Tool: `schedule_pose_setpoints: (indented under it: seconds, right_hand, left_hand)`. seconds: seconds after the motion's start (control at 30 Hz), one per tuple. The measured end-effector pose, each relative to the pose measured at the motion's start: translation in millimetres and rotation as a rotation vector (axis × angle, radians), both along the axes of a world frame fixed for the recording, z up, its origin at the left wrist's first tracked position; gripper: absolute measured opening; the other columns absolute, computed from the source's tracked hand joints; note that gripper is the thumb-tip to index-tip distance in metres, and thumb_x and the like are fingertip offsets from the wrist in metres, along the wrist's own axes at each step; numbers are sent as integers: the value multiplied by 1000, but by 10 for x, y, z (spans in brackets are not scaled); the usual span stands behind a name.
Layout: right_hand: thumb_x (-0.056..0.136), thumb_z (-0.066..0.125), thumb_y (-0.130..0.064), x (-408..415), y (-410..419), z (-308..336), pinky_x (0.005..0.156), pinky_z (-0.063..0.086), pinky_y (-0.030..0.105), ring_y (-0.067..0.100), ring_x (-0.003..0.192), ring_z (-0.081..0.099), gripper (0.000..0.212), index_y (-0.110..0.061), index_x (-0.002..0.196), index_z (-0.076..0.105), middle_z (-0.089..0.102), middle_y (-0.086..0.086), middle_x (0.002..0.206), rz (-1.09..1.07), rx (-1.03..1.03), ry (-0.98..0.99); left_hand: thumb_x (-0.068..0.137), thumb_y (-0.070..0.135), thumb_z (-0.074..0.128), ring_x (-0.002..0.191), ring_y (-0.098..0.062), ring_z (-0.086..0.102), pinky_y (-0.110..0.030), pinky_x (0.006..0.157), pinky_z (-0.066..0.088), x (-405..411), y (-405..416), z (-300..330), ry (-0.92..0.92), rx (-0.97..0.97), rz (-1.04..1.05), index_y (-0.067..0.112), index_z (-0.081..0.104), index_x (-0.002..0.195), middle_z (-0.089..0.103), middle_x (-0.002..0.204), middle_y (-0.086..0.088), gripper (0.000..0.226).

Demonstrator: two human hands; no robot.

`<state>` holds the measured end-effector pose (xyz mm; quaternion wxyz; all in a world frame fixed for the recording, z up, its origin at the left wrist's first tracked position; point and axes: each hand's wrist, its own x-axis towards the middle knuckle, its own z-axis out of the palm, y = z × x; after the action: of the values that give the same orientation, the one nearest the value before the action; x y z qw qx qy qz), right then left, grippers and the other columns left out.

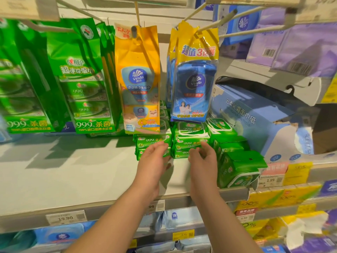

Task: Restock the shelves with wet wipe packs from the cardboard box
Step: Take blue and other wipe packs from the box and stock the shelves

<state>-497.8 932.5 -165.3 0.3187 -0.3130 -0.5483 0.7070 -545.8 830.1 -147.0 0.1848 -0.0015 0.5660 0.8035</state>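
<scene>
Just beyond both hands, green wipe packs (155, 141) sit stacked on the shelf (73, 170); left hand (153, 161) and right hand (202, 159) touch them with loose fingers, seemingly straightening the stacks; next comes fetching more packs.

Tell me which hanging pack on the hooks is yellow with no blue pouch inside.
The yellow Vinda pack, hanging in the middle; the right blue-pouch pack shows blue inside, the left packs are green.

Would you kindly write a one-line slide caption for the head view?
Both hands, left hand and right hand, reach to stacked green wet wipe packs on the shelf beneath hanging packs.
</scene>
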Motion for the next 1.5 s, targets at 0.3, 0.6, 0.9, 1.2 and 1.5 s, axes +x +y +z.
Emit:
schedule_pose_setpoints:
  seconds: [0.3, 0.6, 0.9, 1.2, 1.5]
  right_hand:
    - [95, 63, -26, -80, 32, 111, 108, 46, 46, 16, 124, 55, 67, -40, 155, 36, 48, -3, 145, 151, 94, -118]
    - [100, 61, -28, -58, 22, 208, 94, 32, 33, 18, 125, 46, 68, -29, 160, 29, 37, 4, 158, 247, 216, -223]
    - [103, 57, -21, 37, -139, 258, 101, 42, 33, 20, 128, 54, 58, -17, 157, 38, 47, 5, 155, 368, 288, -314]
    - [108, 46, -34, 228, -543, 214, 90, 42, 32, 22, 110, 61, 36, -11, 128, 65, 68, 8, 124, 422, 561, -285]
    - [105, 42, -41, 157, -1261, 122, 120, 31, 33, 13, 138, 49, 43, -26, 139, 63, 60, -6, 145, 667, 1019, -210]
  left_hand:
    - [104, 42, 48, 139, -14, 43, -38, 117, 30, -201, -399, -194, 152, -253, 292, 27, 35, 157, 32, 163, 5, 56]
    - [59, 99, 48, 145, -13, 42, -46, 125, 24, -414, -302, -234, 6, -103, -93, 46, 30, 157, 44, 159, 10, 113]
    - [96, 72, 39, 131, -6, 50, -50, 120, 32, -268, -478, 17, 74, -202, -97, 41, 44, 152, 53, 150, 15, 64]
    - [107, 58, 25, 146, -5, 29, -31, 114, 24, 231, -874, 235, 302, -573, -184, 35, 31, 159, 28, 166, 13, 58]
    - [78, 86, 17, 158, -14, 7, -41, 128, 7, 560, -1872, 146, 484, -1029, 39, 35, 34, 158, 29, 166, 16, 96]
